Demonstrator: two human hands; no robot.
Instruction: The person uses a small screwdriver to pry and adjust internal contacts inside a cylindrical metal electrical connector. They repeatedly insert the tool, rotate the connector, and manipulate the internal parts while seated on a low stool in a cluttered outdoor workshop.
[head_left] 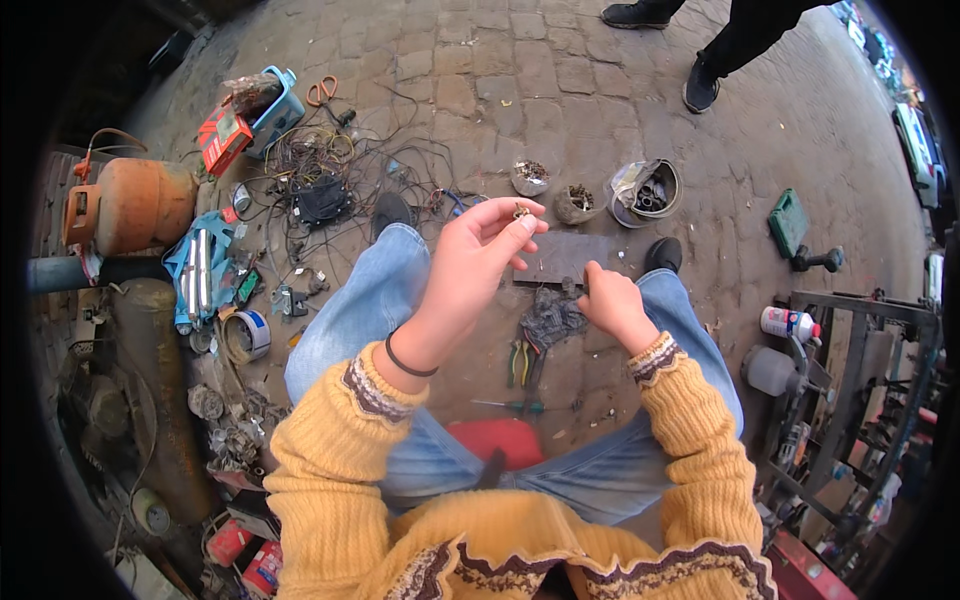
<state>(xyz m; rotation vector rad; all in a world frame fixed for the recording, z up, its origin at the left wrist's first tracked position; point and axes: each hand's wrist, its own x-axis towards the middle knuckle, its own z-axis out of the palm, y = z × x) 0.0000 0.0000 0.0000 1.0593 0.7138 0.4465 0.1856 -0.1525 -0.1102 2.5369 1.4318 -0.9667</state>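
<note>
**Tiny brassy bit [521, 211] pinched in the left hand [478, 252], right hand [615, 306] curled up**

So going left to right: the left hand is a bit above and left of the middle of the frame, half open. Thumb's pressed up against the fingers with the little piece between the tips, and the other fingers are loosely bent with small gaps showing. There's a dark band [405, 362] round that wrist.

The piece itself sits just above the centre of the frame. It's small, golden-brown and kinda lumpy, with darker spots. Fingers cover part of it, so I can't tell its full shape.

Around the centre, below it, there's a pair of pliers [518, 363] with green and yellow handles, then a dark crumpled glove [552, 314], with a flat grey plate [575, 252] above that.

Right hand's just right of centre, fingers folded in, next to the glove. Can't tell if it's holding anything. Above it, upper right of centre, is a round tub [672, 190].
</note>
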